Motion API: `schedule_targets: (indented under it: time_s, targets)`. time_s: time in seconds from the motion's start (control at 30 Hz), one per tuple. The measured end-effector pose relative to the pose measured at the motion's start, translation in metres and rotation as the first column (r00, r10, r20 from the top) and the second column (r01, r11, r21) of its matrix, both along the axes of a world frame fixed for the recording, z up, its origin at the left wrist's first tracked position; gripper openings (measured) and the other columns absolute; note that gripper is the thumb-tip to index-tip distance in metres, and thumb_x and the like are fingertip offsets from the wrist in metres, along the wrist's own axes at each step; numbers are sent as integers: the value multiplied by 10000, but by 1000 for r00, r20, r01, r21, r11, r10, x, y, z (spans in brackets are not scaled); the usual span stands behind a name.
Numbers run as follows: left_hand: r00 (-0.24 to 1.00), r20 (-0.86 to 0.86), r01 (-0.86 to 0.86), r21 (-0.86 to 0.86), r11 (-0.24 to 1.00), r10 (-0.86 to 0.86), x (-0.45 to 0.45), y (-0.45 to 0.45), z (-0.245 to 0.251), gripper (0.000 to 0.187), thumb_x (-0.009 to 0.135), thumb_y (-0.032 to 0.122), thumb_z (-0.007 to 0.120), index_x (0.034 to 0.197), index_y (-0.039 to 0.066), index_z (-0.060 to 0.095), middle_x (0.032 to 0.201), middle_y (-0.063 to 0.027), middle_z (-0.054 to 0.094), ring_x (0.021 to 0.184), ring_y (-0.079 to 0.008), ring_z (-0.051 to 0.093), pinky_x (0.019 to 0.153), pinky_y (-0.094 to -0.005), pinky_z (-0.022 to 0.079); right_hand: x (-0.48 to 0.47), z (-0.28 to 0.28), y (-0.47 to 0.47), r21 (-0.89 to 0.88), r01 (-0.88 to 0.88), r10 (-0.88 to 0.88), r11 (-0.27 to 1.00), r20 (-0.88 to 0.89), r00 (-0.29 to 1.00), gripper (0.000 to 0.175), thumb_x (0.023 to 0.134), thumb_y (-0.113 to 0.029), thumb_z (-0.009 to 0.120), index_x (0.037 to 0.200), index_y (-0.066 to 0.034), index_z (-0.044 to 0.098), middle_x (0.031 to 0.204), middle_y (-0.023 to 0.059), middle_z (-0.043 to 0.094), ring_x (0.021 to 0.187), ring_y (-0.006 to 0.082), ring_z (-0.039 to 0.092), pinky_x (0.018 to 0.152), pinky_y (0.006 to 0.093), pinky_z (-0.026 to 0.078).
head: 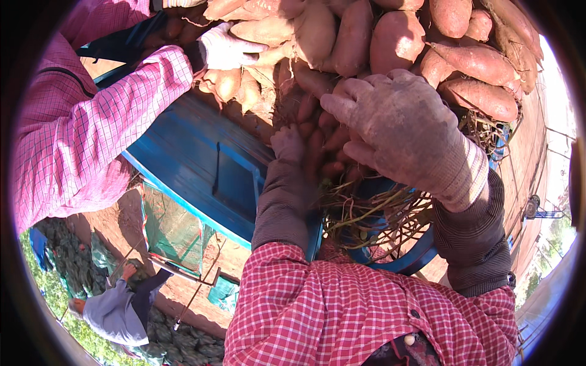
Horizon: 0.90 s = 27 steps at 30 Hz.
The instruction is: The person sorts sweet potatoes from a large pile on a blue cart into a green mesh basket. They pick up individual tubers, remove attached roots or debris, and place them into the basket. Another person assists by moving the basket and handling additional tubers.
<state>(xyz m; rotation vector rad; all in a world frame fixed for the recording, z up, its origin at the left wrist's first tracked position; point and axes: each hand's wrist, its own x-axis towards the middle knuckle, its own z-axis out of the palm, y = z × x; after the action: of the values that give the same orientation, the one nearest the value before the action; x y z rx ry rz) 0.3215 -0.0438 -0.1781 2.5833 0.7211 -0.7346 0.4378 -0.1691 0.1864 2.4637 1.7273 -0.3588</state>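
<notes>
A large heap of sweet potatoes fills the top of the head view. My right hand, in a soiled knit glove, is raised over the heap with its back up; its fingers are bent and partly spread, and whatever is beneath the palm is hidden. My left hand, also gloved, reaches down among small sweet potatoes beside a blue metal side panel; its fingertips are hidden, so its hold cannot be made out. Dry vines lie below my right hand, over a blue curved metal bar.
At the left, a co-worker in a pink checked sleeve reaches a gloved hand onto the heap, close to my left hand. Beyond the panel are a green mesh sheet, a bending person and dark filled sacks.
</notes>
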Motion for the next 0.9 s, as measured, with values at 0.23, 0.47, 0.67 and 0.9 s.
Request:
schedule_targets:
  time_s: [0.23, 0.47, 0.67, 0.9]
  targets:
    - [865, 248, -115, -748, 653, 437, 8, 42, -3, 620, 719, 268, 785, 1276, 26, 653, 1149, -131, 717, 1009, -269, 701, 863, -421, 560, 5, 8, 3, -66, 56, -57, 996, -10, 998, 561, 757, -305, 783, 1257, -124, 605, 1105, 57, 629, 1060, 249, 630, 934, 406, 477]
    - [874, 128, -110, -888, 446, 470, 27, 25, 4, 653, 728, 277, 763, 1307, 10, 624, 1133, -125, 699, 968, -251, 682, 811, -396, 552, -3, 9, 13, -182, 96, -100, 979, -8, 995, 548, 754, -289, 789, 1246, -133, 605, 1130, 50, 631, 1082, 255, 628, 947, 417, 476]
    - [891, 8, -148, -940, 306, 455, 31, 3, 25, 662, 763, 318, 735, 1331, 12, 587, 1097, -123, 682, 931, -246, 658, 778, -387, 533, 0, 0, -1, -121, 32, -31, 992, 14, 999, 547, 760, -285, 787, 1254, -128, 609, 1146, 55, 639, 1088, 255, 630, 947, 408, 481]
    - [779, -299, -244, -954, -172, 551, 22, -26, 60, 675, 805, 367, 703, 1358, 14, 544, 1055, -120, 663, 887, -239, 630, 740, -376, 510, -3, -12, -3, -21, -2, 2, 1000, -29, 1000, 495, 778, -282, 773, 1217, -104, 627, 1137, 53, 650, 1055, 262, 644, 919, 410, 484]
